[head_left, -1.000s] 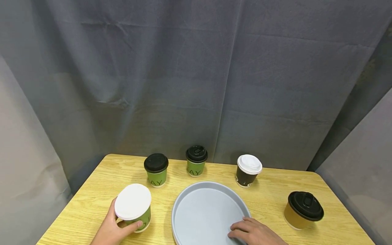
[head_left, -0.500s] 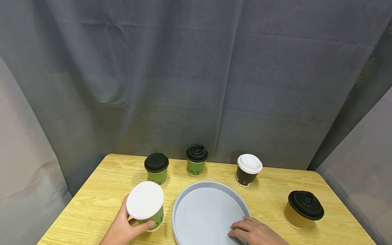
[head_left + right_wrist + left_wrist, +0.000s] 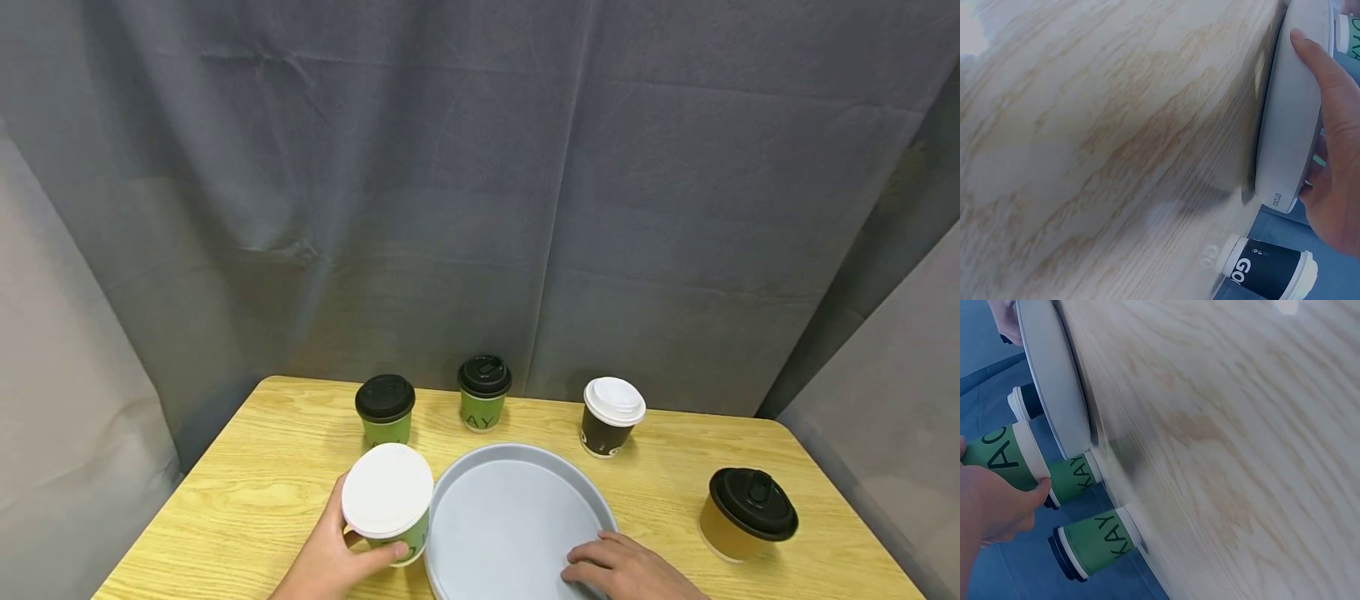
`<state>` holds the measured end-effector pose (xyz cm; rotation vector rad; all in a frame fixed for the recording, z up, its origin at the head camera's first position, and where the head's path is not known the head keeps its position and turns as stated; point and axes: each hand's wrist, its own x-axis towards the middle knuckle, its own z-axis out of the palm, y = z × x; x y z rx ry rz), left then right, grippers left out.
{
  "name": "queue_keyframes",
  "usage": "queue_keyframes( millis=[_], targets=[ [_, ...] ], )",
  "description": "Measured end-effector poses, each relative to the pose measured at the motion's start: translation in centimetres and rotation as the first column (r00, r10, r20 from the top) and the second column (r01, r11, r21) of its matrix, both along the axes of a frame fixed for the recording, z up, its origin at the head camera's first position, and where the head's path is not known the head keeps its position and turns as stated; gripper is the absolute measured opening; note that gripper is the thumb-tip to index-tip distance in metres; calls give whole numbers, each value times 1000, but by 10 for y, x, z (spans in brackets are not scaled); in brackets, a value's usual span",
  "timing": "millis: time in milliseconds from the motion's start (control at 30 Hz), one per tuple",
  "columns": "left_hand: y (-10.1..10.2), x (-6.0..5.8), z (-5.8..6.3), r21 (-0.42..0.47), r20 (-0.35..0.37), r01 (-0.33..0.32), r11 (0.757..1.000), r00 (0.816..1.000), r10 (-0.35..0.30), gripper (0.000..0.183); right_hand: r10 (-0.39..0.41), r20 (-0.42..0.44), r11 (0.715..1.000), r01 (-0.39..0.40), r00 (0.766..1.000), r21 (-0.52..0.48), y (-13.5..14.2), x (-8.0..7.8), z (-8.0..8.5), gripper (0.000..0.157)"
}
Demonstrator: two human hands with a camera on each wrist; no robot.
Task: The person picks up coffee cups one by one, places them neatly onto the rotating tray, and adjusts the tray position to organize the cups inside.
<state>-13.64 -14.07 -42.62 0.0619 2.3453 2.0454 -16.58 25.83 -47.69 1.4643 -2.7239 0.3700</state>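
Observation:
A green paper cup (image 3: 387, 492) with a flat white lid is upright in my left hand (image 3: 335, 546), the thumb across its near side. In the left wrist view this cup (image 3: 1004, 456) is raised off the tabletop. It overlaps the left rim of the round grey tray (image 3: 517, 525) in the head view. My right hand (image 3: 626, 568) grips the tray's right rim. Its fingers reach inside the tray, and the right wrist view shows the thumb (image 3: 1313, 53) against the outer wall.
Two green cups with black lids, the left one (image 3: 386, 408) and the middle one (image 3: 483, 396), stand behind the tray. A black cup (image 3: 609, 421) with a white lid stands back right. Far right is a tan cup (image 3: 738, 521) with a black lid. Grey curtains surround the wooden table (image 3: 247, 467).
My left hand has carried the white-lidded green cup rightward, from the table's left side to the tray's left rim. The right hand and tray have stayed in place.

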Motion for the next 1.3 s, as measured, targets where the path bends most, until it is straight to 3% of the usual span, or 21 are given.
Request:
queue_keyframes(
  millis=[467,800,1300],
  targets=[
    [18,-1,0,22,-10,80,997,997,-80,100,-10,5,1000,10,1000,3,1,1,1,42],
    [28,-2,-3,30,-90,131,991,988,-128,97,-27,25,1000,27,999,4,-1,4,2,44],
    [37,-6,-12,32,-62,211,977,976,-208,99,-15,-12,1000,15,1000,-10,0,3,-1,42]
  ],
)
